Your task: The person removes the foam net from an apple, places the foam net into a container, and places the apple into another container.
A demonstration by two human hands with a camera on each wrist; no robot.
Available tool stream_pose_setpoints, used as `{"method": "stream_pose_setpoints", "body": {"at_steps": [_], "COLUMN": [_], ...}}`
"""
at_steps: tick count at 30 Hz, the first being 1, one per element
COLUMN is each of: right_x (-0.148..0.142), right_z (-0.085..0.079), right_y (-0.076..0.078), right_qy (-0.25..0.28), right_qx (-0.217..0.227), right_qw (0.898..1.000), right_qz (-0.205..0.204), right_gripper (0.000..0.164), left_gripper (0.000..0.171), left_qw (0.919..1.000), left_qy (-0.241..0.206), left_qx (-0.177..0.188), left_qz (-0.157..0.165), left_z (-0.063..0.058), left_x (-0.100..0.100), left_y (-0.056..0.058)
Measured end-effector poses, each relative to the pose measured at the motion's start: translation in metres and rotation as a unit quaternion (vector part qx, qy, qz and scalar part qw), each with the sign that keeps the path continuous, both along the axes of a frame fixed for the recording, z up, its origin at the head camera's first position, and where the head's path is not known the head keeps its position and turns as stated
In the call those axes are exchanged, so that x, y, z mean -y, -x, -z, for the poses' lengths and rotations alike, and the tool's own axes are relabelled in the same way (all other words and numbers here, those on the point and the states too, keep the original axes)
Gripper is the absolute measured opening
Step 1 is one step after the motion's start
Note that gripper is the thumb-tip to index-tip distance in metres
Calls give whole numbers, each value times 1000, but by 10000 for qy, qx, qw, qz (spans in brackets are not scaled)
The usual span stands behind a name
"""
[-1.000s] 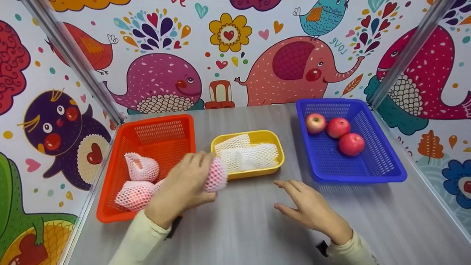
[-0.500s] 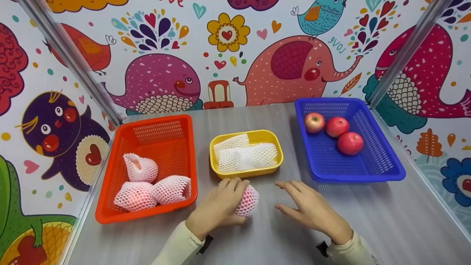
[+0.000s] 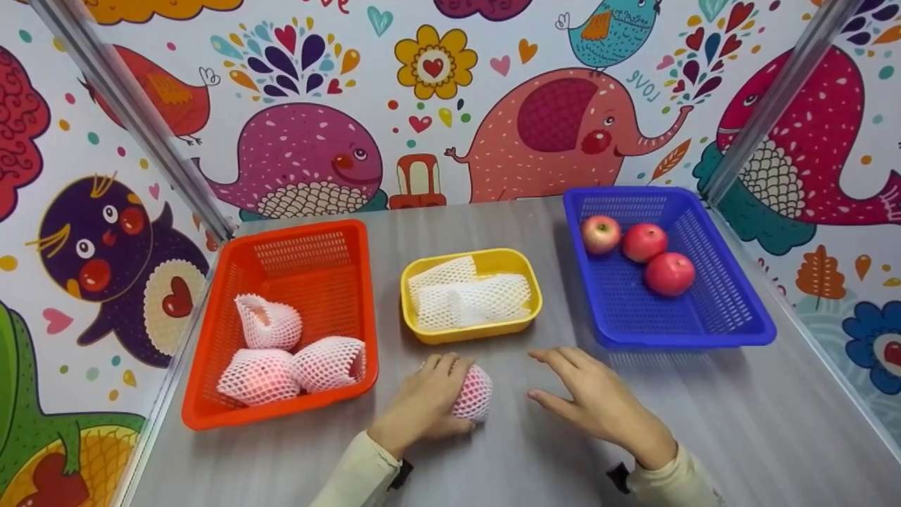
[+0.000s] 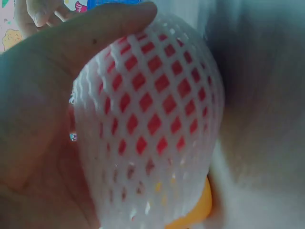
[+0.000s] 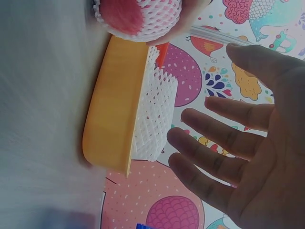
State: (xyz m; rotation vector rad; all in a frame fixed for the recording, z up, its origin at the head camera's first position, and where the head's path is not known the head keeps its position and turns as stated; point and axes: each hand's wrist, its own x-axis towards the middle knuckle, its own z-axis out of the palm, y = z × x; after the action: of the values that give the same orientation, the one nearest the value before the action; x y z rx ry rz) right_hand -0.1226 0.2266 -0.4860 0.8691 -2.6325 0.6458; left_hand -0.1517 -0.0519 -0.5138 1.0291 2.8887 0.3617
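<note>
An apple in a white foam net sleeve (image 3: 475, 396) sits on the table in front of the yellow tray (image 3: 479, 331). My left hand (image 3: 421, 403) grips it from the left and above. Red skin shows through the mesh (image 4: 157, 95) in the left wrist view, with my thumb lying along one side. In the right wrist view the apple (image 5: 123, 18) shows bare red skin at the sleeve's mouth. My right hand (image 3: 600, 405) hovers to the right of the apple, touching nothing, its fingers (image 5: 209, 164) spread and nearly straight. White foam nets (image 3: 486, 299) lie in the yellow tray.
An orange basket (image 3: 331, 282) on the left holds three net-sleeved apples (image 3: 259, 377). The blue basket (image 3: 626, 317) on the right holds three bare apples (image 3: 670, 274). Patterned walls with metal corner posts (image 3: 134, 113) enclose the back and sides of the grey table (image 3: 521, 465).
My left hand has carried the net-sleeved apple from beside the orange basket rightward and nearer, down onto the table before the yellow tray. My right hand has stayed almost still.
</note>
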Motion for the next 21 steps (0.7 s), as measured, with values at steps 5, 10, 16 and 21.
{"method": "stream_pose_setpoints", "body": {"at_steps": [5,10,16,21], "right_x": [0,1,1,4], "right_z": [0,0,2,5], "right_y": [0,0,0,2], "right_qy": [-7,10,57,51], "right_qx": [17,13,-121,-150], "right_qw": [10000,10000,9999,9998], "right_qz": [37,40,-49,-98], "right_gripper": [48,48,46,35], "left_gripper": [101,97,90,92], "left_qw": [9998,9998,9993,9995], "left_qy": [204,190,-220,-272], "left_qx": [73,-32,-262,-157], "left_qz": [26,88,122,88], "left_z": [-1,-3,-5,-17], "left_x": [1,4,6,3], "left_y": [1,2,-1,-3]}}
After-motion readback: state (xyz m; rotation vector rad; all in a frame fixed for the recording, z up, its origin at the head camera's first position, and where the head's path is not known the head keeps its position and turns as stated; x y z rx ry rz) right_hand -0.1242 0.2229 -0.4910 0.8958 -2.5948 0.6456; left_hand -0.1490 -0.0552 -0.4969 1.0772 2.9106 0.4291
